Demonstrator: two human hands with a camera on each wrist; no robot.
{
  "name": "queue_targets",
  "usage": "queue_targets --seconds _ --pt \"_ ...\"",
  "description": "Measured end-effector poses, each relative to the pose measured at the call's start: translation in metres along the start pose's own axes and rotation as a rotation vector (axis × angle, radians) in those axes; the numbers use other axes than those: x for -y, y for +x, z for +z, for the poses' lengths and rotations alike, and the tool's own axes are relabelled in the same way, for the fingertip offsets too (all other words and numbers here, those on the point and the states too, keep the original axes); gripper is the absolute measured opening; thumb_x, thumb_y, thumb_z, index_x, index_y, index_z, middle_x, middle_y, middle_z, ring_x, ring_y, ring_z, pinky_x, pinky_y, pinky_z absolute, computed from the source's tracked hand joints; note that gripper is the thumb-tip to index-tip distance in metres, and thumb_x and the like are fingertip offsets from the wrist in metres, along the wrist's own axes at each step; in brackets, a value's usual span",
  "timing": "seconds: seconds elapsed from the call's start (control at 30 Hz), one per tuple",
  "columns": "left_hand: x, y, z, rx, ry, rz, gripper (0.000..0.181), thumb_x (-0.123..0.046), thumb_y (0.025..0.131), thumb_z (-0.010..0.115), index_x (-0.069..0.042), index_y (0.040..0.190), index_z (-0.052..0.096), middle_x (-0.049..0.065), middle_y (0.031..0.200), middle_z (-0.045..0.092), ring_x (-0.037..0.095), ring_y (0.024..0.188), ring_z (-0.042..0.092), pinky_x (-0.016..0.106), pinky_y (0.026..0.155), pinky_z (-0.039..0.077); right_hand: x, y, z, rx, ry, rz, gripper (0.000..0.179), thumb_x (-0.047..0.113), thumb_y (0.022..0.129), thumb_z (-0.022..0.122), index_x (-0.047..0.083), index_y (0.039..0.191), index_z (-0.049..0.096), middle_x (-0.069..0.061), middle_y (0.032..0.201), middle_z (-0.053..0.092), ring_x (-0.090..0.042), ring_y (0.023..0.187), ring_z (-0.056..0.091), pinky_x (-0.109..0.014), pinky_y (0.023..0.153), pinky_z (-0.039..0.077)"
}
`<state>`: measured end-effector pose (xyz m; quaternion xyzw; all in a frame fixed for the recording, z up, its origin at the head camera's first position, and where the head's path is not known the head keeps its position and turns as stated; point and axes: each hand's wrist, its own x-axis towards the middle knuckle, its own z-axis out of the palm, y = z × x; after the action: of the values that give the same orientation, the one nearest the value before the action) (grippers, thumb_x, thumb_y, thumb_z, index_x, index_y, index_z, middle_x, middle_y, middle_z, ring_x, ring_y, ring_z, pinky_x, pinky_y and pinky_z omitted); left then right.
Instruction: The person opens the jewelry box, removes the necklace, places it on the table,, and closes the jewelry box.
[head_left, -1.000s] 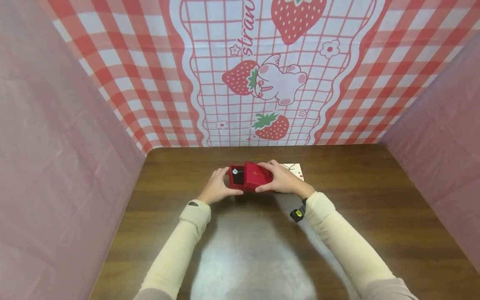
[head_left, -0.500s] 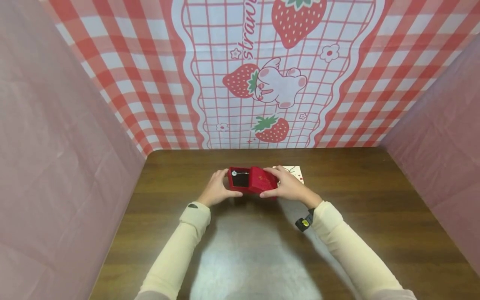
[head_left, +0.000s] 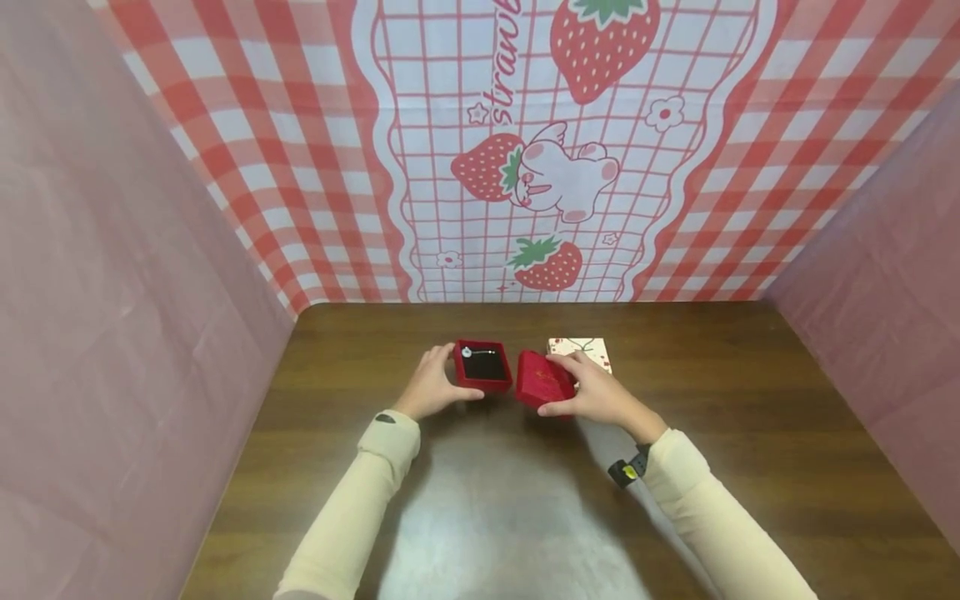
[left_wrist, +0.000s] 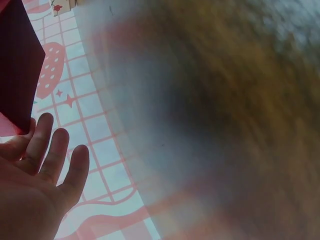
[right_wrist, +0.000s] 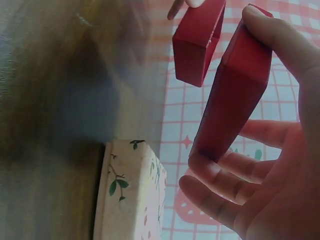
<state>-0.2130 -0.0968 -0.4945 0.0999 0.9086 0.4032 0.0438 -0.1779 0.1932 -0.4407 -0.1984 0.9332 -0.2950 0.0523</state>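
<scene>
Okay, so over the table we see the left hand, half spread, gripping the red box, and the right hand, similarly spread, gripping its lid just beside it. Behind the lid sits a floral box; inside the red one, silvery jewelry.

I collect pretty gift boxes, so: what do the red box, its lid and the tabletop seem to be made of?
Red box: probably stiff matte card, by its flat, thin walls. Lid: likely the same, with sharp edges and no strong shine. Tabletop: wood or wood-look laminate, with brown grain and a glossy reflection.
</scene>
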Motion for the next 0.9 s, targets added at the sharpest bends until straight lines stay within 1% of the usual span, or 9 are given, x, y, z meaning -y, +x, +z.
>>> queue_targets --seconds 0.17,0.4,0.53,0.63,0.77,0.9 --pt "-0.001 -0.001 0.0 -0.006 -0.001 0.005 0.099 -0.042 0.063 0.089 -0.003 0.142 0.043 0.016 0.139 0.05 0.031 0.131 0.043 0.051 0.109 0.04 -0.001 -0.008 0.003 -0.009 -0.051 -0.014 0.085 0.046 0.068 0.083 0.006 0.137 0.053 -0.017 0.116 0.057 -0.026 0.097 0.056 -0.036 0.073 0.053" --pt "0.002 0.0 0.001 -0.018 0.001 0.006 0.1 -0.045 0.063 0.088 -0.004 0.142 0.043 0.014 0.138 0.051 0.029 0.128 0.044 0.05 0.107 0.042 0.0 -0.021 0.008 0.002 -0.068 0.008 0.087 0.048 0.066 0.084 0.006 0.136 0.053 -0.014 0.113 0.058 -0.023 0.095 0.056 -0.035 0.072 0.054" --pt "0.003 0.002 0.001 -0.023 -0.006 0.005 0.099 -0.046 0.064 0.088 -0.005 0.142 0.043 0.012 0.137 0.052 0.028 0.127 0.045 0.051 0.105 0.044 0.0 -0.031 0.012 -0.013 -0.076 0.018 0.086 0.047 0.066 0.085 0.008 0.136 0.053 -0.012 0.112 0.058 -0.021 0.093 0.056 -0.033 0.07 0.052" --pt "0.003 0.003 0.001 -0.021 -0.008 -0.001 0.099 -0.046 0.064 0.088 -0.006 0.143 0.043 0.012 0.138 0.051 0.028 0.126 0.044 0.051 0.105 0.044 -0.004 -0.04 0.016 -0.022 -0.079 0.028 0.085 0.047 0.065 0.085 0.009 0.135 0.054 -0.012 0.114 0.057 -0.021 0.093 0.056 -0.033 0.07 0.052" --pt "0.002 0.004 0.0 -0.017 -0.001 -0.003 0.1 -0.046 0.065 0.087 -0.005 0.144 0.042 0.013 0.138 0.051 0.028 0.126 0.044 0.05 0.106 0.044 -0.008 -0.05 0.022 -0.043 -0.091 0.013 0.086 0.048 0.064 0.086 0.009 0.134 0.055 -0.011 0.115 0.057 -0.021 0.093 0.056 -0.034 0.072 0.051" --pt "0.003 0.003 -0.001 -0.025 0.001 0.004 0.1 -0.045 0.064 0.088 -0.004 0.143 0.042 0.013 0.137 0.052 0.029 0.126 0.045 0.05 0.106 0.043 -0.009 -0.055 0.025 -0.059 -0.111 0.0 0.086 0.048 0.063 0.086 0.009 0.133 0.055 -0.009 0.113 0.057 -0.019 0.092 0.055 -0.033 0.072 0.05"
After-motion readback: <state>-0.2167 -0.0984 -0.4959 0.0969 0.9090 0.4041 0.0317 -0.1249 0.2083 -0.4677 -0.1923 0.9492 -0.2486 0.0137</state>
